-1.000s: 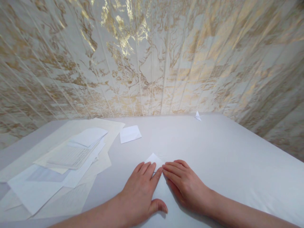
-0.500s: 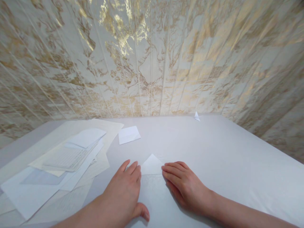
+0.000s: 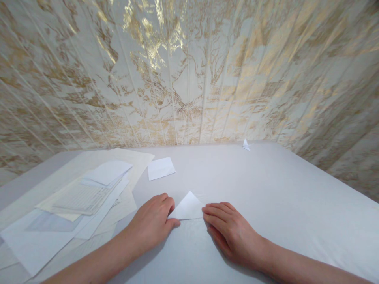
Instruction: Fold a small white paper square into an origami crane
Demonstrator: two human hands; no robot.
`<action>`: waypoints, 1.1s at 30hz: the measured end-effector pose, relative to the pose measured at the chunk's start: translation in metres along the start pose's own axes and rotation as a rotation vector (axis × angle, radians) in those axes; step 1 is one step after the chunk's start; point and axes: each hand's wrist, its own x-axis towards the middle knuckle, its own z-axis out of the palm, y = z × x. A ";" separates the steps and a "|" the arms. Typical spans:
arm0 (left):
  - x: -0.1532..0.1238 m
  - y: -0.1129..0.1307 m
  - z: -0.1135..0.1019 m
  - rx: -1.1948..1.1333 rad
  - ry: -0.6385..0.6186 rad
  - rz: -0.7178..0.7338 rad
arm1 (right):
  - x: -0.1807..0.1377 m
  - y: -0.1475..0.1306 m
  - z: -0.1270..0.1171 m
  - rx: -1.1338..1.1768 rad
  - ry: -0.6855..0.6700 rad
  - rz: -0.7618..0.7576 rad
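Observation:
A white sheet of paper folded into a triangle [image 3: 189, 207] lies flat on the table, its point facing away from me. At its left corner, my left hand [image 3: 156, 217] is closed, thumb and curled fingers pinching the paper, which lifts slightly along the near edge. My right hand [image 3: 232, 232] rests on its side at the opposite corner. Its fingers are pressed together and their tips close on that corner; the thumb is mostly hidden beneath them.
Loose papers [image 3: 44, 240], some with writing, overlap in a pile at the left. A white folded rectangle of paper [image 3: 161, 169] lies beyond my left hand. Near the back edge stands a small folded paper piece [image 3: 245, 145]. A gold-patterned curtain [image 3: 189, 79] hangs behind the table [image 3: 284, 189].
My left hand has turned and drawn its thumb up to the fingers, pinching the triangle's left corner. The near edge has risen a little. My right hand has stayed put.

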 end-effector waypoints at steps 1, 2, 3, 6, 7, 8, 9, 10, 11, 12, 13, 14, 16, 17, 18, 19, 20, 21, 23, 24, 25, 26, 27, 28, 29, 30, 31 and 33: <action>0.000 -0.001 0.001 -0.016 0.022 0.007 | 0.000 0.000 0.000 0.000 0.000 0.002; 0.000 -0.001 0.003 -0.033 0.044 0.015 | 0.000 0.000 0.000 0.000 -0.002 0.000; 0.000 -0.001 0.003 -0.050 0.065 0.024 | 0.000 0.000 0.000 -0.001 -0.003 -0.003; 0.000 0.001 0.004 -0.096 0.132 0.079 | 0.000 0.000 -0.001 -0.025 0.018 -0.011; 0.000 0.002 0.005 -0.111 0.166 0.109 | -0.001 0.001 -0.001 -0.047 0.047 -0.017; -0.001 0.002 0.005 -0.124 0.204 0.145 | -0.001 0.001 -0.001 -0.072 0.084 -0.026; -0.002 0.003 0.005 -0.136 0.247 0.181 | -0.002 0.001 -0.002 -0.097 0.128 -0.040; -0.003 0.004 0.006 -0.143 0.289 0.219 | -0.003 0.001 -0.002 -0.116 0.169 -0.063; -0.004 0.005 0.006 -0.146 0.327 0.254 | -0.004 0.001 -0.003 -0.128 0.205 -0.092; -0.005 0.005 0.007 -0.144 0.354 0.286 | -0.005 0.001 -0.003 -0.134 0.231 -0.122; -0.006 0.006 0.008 -0.138 0.370 0.310 | -0.005 0.001 -0.003 -0.135 0.248 -0.147; -0.007 0.007 0.008 -0.129 0.376 0.327 | -0.006 0.001 -0.003 -0.135 0.256 -0.166; -0.008 0.008 0.010 -0.102 0.375 0.348 | -0.006 0.000 -0.002 -0.143 0.257 -0.172; -0.008 0.008 0.010 -0.087 0.375 0.351 | -0.005 0.000 -0.002 -0.153 0.255 -0.161; -0.007 0.008 0.011 -0.073 0.375 0.354 | -0.005 0.000 -0.001 -0.166 0.249 -0.147; -0.007 0.009 0.011 -0.063 0.376 0.357 | -0.004 0.000 -0.001 -0.182 0.243 -0.133; -0.007 0.009 0.011 -0.056 0.377 0.361 | -0.003 -0.001 -0.001 -0.198 0.240 -0.123; -0.007 0.010 0.011 -0.049 0.377 0.361 | -0.002 -0.001 -0.002 -0.212 0.235 -0.120; -0.007 0.011 0.010 -0.036 0.374 0.361 | 0.000 -0.003 -0.003 -0.229 0.224 -0.126; -0.007 0.012 0.010 -0.030 0.371 0.361 | 0.000 -0.003 -0.003 -0.234 0.223 -0.129; -0.007 0.013 0.010 -0.024 0.370 0.363 | 0.001 -0.004 -0.004 -0.237 0.221 -0.132; -0.006 0.014 0.009 -0.018 0.369 0.365 | 0.001 -0.004 -0.004 -0.238 0.217 -0.132; -0.006 0.014 0.009 -0.015 0.369 0.369 | 0.001 -0.004 -0.004 -0.238 0.210 -0.128; -0.006 0.015 0.009 -0.012 0.372 0.374 | 0.001 -0.004 -0.004 -0.236 0.203 -0.122; -0.006 0.015 0.009 -0.009 0.376 0.379 | 0.001 -0.004 -0.004 -0.235 0.199 -0.115; -0.006 0.016 0.010 -0.007 0.381 0.387 | 0.002 -0.004 -0.003 -0.234 0.196 -0.108; -0.007 0.017 0.011 -0.005 0.384 0.398 | 0.002 -0.003 -0.002 -0.233 0.195 -0.100; -0.007 0.019 0.013 -0.010 0.394 0.429 | 0.002 -0.003 0.000 -0.228 0.204 -0.086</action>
